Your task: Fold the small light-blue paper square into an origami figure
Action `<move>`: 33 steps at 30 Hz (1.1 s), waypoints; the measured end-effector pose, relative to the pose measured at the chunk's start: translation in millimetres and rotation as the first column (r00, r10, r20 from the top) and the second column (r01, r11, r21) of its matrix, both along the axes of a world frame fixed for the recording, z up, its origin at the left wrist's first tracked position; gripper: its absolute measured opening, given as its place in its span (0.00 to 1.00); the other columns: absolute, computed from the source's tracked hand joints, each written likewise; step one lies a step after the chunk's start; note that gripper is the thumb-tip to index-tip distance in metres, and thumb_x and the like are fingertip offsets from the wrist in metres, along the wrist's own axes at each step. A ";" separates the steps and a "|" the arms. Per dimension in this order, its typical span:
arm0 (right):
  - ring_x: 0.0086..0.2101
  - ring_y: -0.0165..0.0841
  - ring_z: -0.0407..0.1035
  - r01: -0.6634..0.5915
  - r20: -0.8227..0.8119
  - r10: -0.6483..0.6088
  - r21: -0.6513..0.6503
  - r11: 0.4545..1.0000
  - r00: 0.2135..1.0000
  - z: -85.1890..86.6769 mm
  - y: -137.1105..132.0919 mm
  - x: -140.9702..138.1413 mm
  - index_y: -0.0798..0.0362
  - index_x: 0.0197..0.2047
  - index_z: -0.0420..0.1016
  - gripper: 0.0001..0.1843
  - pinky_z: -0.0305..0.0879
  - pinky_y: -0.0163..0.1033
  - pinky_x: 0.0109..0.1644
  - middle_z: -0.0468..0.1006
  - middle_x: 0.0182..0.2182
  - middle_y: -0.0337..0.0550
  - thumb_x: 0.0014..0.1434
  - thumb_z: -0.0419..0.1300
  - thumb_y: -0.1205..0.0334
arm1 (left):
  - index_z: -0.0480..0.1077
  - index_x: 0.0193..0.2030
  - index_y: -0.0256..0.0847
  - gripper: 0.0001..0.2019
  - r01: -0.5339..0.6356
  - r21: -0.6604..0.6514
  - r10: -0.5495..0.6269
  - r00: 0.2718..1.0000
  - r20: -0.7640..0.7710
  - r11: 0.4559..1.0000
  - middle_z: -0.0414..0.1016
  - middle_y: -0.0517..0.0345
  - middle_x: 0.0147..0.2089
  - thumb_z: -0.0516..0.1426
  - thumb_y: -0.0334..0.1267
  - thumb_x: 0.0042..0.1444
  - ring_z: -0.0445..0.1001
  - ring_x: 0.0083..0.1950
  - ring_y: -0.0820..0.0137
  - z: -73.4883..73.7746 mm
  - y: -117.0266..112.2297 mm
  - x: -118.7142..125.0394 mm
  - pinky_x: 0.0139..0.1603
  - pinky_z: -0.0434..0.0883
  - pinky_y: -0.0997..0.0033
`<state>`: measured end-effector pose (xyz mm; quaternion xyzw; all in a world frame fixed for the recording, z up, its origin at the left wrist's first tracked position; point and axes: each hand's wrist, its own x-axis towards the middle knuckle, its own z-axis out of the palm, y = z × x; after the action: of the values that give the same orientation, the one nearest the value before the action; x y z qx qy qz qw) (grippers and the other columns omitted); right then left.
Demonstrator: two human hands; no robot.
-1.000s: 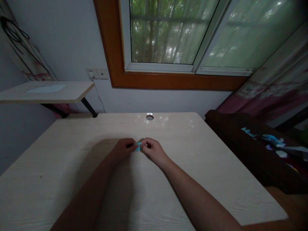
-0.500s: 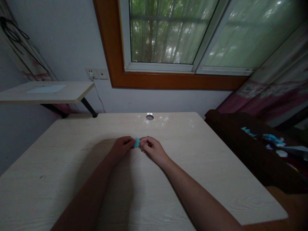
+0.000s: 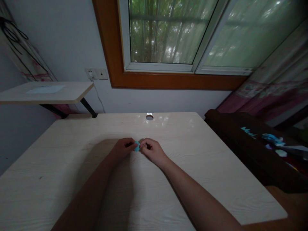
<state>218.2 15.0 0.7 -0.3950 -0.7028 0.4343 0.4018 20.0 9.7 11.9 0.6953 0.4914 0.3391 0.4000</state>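
A small piece of light-blue paper [image 3: 137,146] is held between my two hands, a little above or on the wooden tabletop; I cannot tell which. My left hand [image 3: 123,148] pinches its left side between thumb and fingers. On the opposite side, my right hand [image 3: 152,149] has its thumb and fingertips closed on the paper's right edge. The fingers hide parts of the paper, and its folds are too small to make out.
The pale wooden desk [image 3: 207,179] has a round cable hole [image 3: 149,117] near its back edge. A raised shelf [image 3: 79,91] on black legs stands at the back left, with a paper sheet [image 3: 45,89] on it. Several blue pieces [image 3: 273,139] lie on dark furniture at right.
Both hands and the blue paper have shifted slightly toward me. The fingers have changed their bend a little around the paper, which looks slightly turned.
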 end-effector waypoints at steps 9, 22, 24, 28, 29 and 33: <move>0.24 0.28 0.65 0.007 -0.144 -0.027 -0.134 0.991 0.989 -3.2 1.8 -0.3 0.54 0.33 0.74 0.06 0.60 0.32 0.29 0.72 0.24 0.37 0.54 0.57 0.64 | 0.69 0.26 0.37 0.15 -0.022 -0.025 0.023 1.000 0.019 0.999 0.64 0.63 0.24 0.57 0.47 0.56 0.61 0.29 0.73 2.5 -0.3 -2.2 0.31 0.58 0.75; 0.23 0.26 0.58 -0.041 -0.028 0.038 -0.107 0.993 0.999 -2.3 0.7 -0.6 0.54 0.32 0.75 0.10 0.55 0.31 0.27 0.67 0.22 0.35 0.57 0.62 0.55 | 0.71 0.27 0.37 0.16 -0.085 -0.040 0.086 0.996 0.029 0.996 0.66 0.63 0.24 0.57 0.49 0.55 0.62 0.28 0.73 3.3 0.9 0.2 0.30 0.59 0.74; 0.24 0.26 0.58 -0.065 0.010 0.066 -0.074 0.995 0.998 -3.1 1.2 -0.2 0.54 0.31 0.76 0.09 0.55 0.31 0.28 0.67 0.22 0.35 0.57 0.62 0.56 | 0.71 0.28 0.37 0.16 -0.087 -0.038 0.089 0.995 0.041 0.995 0.66 0.63 0.24 0.57 0.50 0.56 0.62 0.29 0.73 2.7 0.8 0.1 0.30 0.59 0.74; 0.25 0.27 0.62 -0.048 0.005 0.049 -0.079 0.996 0.999 -6.2 2.9 0.3 0.54 0.32 0.76 0.07 0.58 0.32 0.30 0.72 0.24 0.36 0.57 0.59 0.60 | 0.70 0.28 0.37 0.16 -0.073 -0.038 0.075 0.995 0.059 0.997 0.66 0.63 0.25 0.57 0.49 0.56 0.63 0.29 0.73 1.3 0.8 -1.0 0.32 0.60 0.74; 0.26 0.28 0.64 -0.041 -0.006 0.041 -0.081 0.996 0.999 -6.7 3.1 0.3 0.54 0.33 0.76 0.07 0.59 0.32 0.31 0.73 0.25 0.37 0.57 0.59 0.61 | 0.70 0.28 0.38 0.15 -0.073 -0.034 0.075 0.995 0.065 0.997 0.65 0.63 0.25 0.57 0.49 0.56 0.63 0.30 0.73 0.9 0.9 -1.3 0.32 0.60 0.74; 0.26 0.28 0.65 -0.043 -0.022 0.042 -0.077 0.996 0.999 -5.8 2.7 0.8 0.53 0.33 0.74 0.05 0.60 0.32 0.32 0.73 0.25 0.36 0.55 0.57 0.65 | 0.69 0.29 0.37 0.13 -0.044 -0.033 0.046 0.998 0.046 0.998 0.64 0.63 0.25 0.57 0.47 0.55 0.62 0.29 0.73 1.0 1.4 -1.9 0.32 0.59 0.74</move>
<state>219.0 17.7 -5.1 -0.3909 -0.6895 0.4737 0.3838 18.1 11.1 13.0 0.6696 0.5028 0.3562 0.4148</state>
